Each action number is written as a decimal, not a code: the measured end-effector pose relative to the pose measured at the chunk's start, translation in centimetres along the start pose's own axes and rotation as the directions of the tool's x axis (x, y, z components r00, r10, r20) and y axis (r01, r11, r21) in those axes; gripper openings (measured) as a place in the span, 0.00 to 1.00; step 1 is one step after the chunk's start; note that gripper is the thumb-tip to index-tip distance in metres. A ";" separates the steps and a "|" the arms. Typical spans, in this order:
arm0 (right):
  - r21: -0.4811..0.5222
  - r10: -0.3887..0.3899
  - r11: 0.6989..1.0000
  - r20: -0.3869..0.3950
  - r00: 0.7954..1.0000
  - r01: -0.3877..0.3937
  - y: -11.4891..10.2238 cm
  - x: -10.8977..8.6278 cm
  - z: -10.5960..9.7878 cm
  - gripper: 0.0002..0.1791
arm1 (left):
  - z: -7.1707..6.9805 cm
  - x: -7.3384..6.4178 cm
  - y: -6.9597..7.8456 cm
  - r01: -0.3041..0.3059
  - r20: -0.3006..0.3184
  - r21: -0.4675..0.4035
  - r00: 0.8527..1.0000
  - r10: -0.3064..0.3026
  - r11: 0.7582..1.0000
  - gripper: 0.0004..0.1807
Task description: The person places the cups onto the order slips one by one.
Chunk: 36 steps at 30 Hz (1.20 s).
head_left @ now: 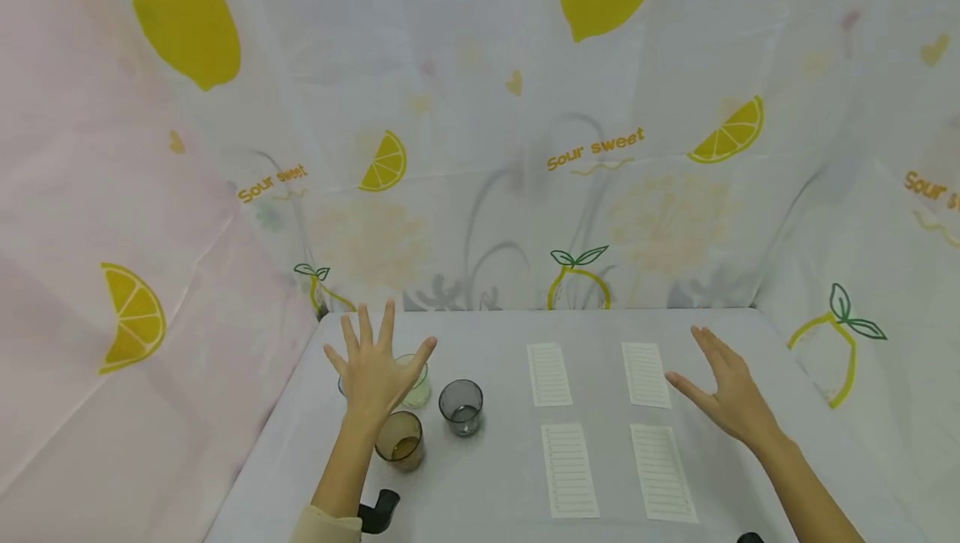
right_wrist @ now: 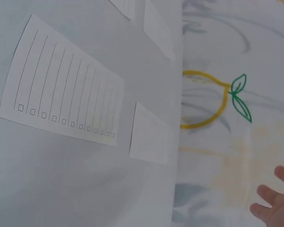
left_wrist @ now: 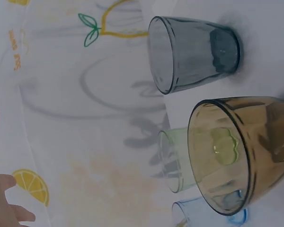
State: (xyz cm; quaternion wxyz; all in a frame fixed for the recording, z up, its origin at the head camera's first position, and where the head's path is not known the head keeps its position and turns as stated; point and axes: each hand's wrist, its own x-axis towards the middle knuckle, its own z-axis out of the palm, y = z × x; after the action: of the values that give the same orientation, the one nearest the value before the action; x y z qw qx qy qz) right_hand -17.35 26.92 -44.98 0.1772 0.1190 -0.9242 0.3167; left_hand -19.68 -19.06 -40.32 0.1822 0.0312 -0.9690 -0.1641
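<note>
My left hand [head_left: 377,378] is raised over the left side of the table with fingers spread, holding nothing. Around it stand several tinted glasses: an amber glass [head_left: 401,443] below the palm, a grey glass [head_left: 461,408] to its right, and a green glass [head_left: 417,391] partly hidden behind the thumb. A blue glass [left_wrist: 203,215] shows in the left wrist view and is mostly covered by the hand in the head view. On the right, my other hand [head_left: 731,397] hovers with straight fingers and thumb apart, nearest to the back right lined paper sheet [head_left: 647,374].
Three more lined sheets lie on the white table: back left [head_left: 550,374], front left [head_left: 570,470] and front right [head_left: 663,473]. Lemon-printed cloth [head_left: 480,234] hangs around the table's back and sides. A black curved object [head_left: 381,512] is beside the left forearm.
</note>
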 end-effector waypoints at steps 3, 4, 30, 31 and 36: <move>0.049 0.006 0.999 0.037 0.999 -0.008 0.5 -0.6 0.2 0.42 | -0.2 -0.8 -0.7 0.036 0.051 -0.019 0.998 -0.035 0.999 0.50; 0.051 0.012 0.999 0.044 0.999 -0.014 0.6 -0.8 0.3 0.41 | -0.2 -1.1 -0.9 0.042 0.058 -0.022 0.997 -0.040 0.999 0.50; 0.108 0.073 0.990 0.143 0.987 -0.089 3.5 -4.1 4.1 0.37 | 3.4 -8.5 -8.1 0.091 -0.123 -0.501 0.977 -0.175 0.861 0.39; 0.109 0.079 0.989 0.151 0.985 -0.096 3.6 -4.2 4.3 0.37 | 3.7 -8.6 -8.2 0.095 -0.120 -0.519 0.976 -0.182 0.850 0.39; 0.133 0.116 0.981 0.198 0.973 -0.144 4.0 -4.8 5.0 0.39 | 4.7 -9.5 -8.1 0.130 -0.078 -0.580 0.974 -0.214 0.804 0.39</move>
State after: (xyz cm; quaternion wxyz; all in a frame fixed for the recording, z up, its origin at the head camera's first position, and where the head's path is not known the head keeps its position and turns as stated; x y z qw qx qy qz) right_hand -15.60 27.38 -52.74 0.0581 0.1003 -0.9169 0.3820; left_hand -12.58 -24.14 -50.42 0.2349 0.0743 -0.8530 -0.4602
